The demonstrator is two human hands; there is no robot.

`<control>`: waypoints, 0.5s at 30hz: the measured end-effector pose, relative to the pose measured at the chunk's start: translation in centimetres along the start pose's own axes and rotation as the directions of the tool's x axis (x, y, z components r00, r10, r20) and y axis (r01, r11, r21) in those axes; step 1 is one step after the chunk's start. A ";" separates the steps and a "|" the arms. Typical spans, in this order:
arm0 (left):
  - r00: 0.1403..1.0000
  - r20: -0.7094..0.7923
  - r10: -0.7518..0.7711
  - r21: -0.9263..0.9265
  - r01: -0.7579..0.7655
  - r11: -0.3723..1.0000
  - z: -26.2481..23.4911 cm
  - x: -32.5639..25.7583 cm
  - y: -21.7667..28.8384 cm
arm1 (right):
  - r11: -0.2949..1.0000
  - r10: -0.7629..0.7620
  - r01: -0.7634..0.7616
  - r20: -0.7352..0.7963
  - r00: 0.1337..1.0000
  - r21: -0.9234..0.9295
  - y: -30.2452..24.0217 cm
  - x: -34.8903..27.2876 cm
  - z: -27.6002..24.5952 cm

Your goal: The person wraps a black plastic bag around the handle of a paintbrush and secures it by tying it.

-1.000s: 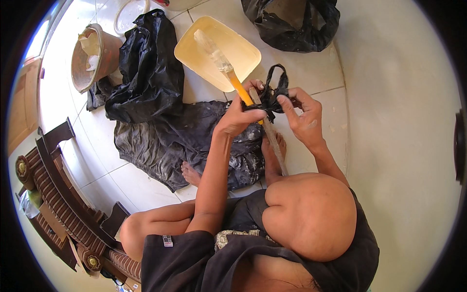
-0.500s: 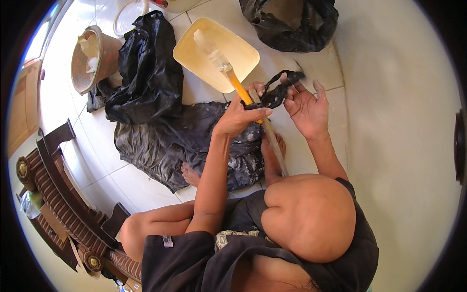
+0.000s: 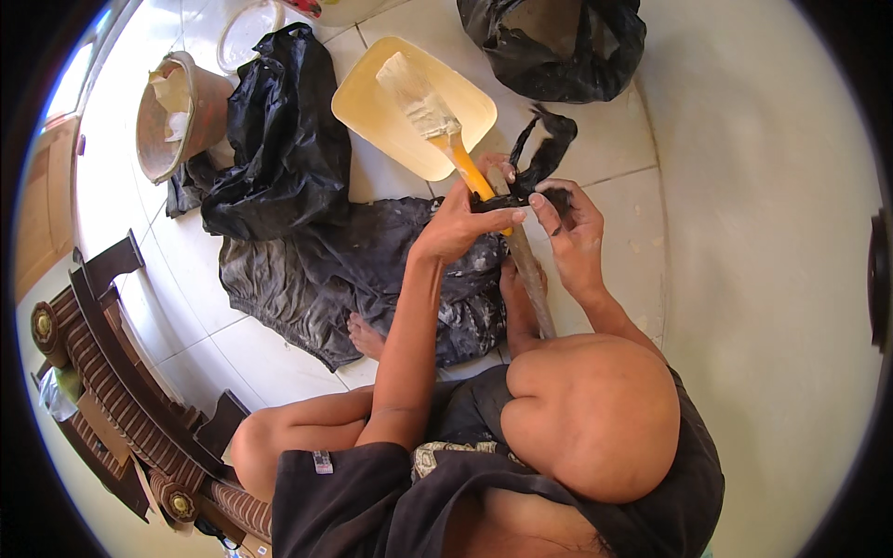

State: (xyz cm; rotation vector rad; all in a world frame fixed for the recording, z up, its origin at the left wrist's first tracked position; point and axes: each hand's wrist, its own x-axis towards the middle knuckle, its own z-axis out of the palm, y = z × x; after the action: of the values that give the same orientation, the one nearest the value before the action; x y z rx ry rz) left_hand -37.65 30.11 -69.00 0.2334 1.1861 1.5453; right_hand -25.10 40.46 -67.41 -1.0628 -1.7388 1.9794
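Note:
My left hand [image 3: 458,223] is closed round the yellow handle of a paintbrush [image 3: 462,162] and a long pole [image 3: 523,256] that lie side by side. The brush's wide, whitish bristles point away to the upper left, above a cream plastic tub [image 3: 353,100]. A strip of black plastic [image 3: 549,149] is looped about the handle and pole, and a loose part of it sticks up beyond my fingers. My right hand [image 3: 579,232] pinches the strip's near part between thumb and fingers, just right of the pole. The pole's lower end runs down toward my knee.
Black plastic sheeting [image 3: 288,130] and dark, paint-spotted cloth [image 3: 288,279] cover the tiles [image 3: 209,288] ahead and left. An old bucket [image 3: 206,116] stands far left, a black bag [image 3: 558,56] at the far right. A wooden seat [image 3: 139,372] is on the left, a pale wall [image 3: 763,232] on the right.
My right hand has gone from spread fingers to a pinch on the black strip, moving slightly down and left. The strip's loose part now stands higher. The brush has shifted slightly to the right.

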 end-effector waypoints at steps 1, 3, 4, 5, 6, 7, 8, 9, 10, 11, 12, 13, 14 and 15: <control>1.000 0.015 -0.007 -0.105 0.009 0.994 -0.3 0.1 -0.5 | 0.993 -0.110 0.109 -0.030 0.993 -0.037 0.1 0.0 0.2; 0.999 0.049 -0.015 -0.311 0.029 0.950 -1.0 0.5 -1.6 | 0.793 -0.487 0.465 0.050 0.872 -0.395 -0.2 0.2 0.1; 0.999 0.045 0.030 -0.496 -0.004 0.868 -0.7 -0.1 -1.0 | 0.601 -0.629 0.591 0.138 0.765 -0.538 0.0 0.4 -0.1; 0.997 0.081 0.011 -0.522 0.033 0.852 -0.6 -0.1 -0.5 | 0.515 -0.681 0.628 0.167 0.713 -0.584 0.0 0.8 -0.3; 0.993 0.117 -0.007 -0.546 0.070 0.835 -0.7 0.0 -0.1 | 0.423 -0.725 0.656 0.200 0.658 -0.625 0.1 1.5 -0.6; 0.987 0.158 -0.020 -0.569 0.108 0.815 -0.8 0.1 0.3 | 0.323 -0.765 0.676 0.237 0.598 -0.663 -0.1 2.1 -1.0; 0.942 0.303 0.144 -0.771 0.153 0.619 -1.6 0.6 -0.5 | 0.320 -0.750 0.724 0.303 0.587 -0.611 0.1 2.5 -1.4; 0.951 0.282 0.128 -0.764 0.142 0.629 -1.8 0.3 -0.9 | 0.297 -0.707 0.741 0.383 0.594 -0.602 -0.1 3.0 -1.7; 0.959 0.262 0.111 -0.758 0.134 0.639 -1.4 0.1 -0.6 | 0.276 -0.656 0.757 0.459 0.599 -0.593 -0.5 3.6 -2.0; 0.966 0.241 0.093 -0.751 0.125 0.648 -1.2 -0.1 -0.5 | 0.256 -0.600 0.772 0.531 0.598 -0.581 -1.0 4.0 -2.1; 0.975 0.213 0.065 -0.761 0.124 0.637 -1.2 0.0 -0.6 | 0.292 -0.623 0.780 0.508 0.595 -0.554 -1.5 4.2 -1.8; 0.982 0.186 0.039 -0.771 0.121 0.625 -1.3 0.2 -0.7 | 0.334 -0.638 0.785 0.487 0.596 -0.523 -1.5 4.1 -1.9; 0.987 0.160 0.014 -0.781 0.118 0.614 -1.4 0.4 -0.9 | 0.374 -0.652 0.788 0.466 0.598 -0.489 -1.3 4.1 -2.0; 0.976 0.213 0.054 -0.778 0.136 0.613 -1.7 0.7 -1.6 | 0.412 -0.665 0.790 0.444 0.601 -0.454 -1.1 4.0 -2.1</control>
State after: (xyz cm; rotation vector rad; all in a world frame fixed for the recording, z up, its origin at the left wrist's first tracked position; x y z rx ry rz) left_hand -38.02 29.55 -71.35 -0.2246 0.2368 1.8035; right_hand -26.64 44.88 -67.66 -0.0714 -2.4628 0.9553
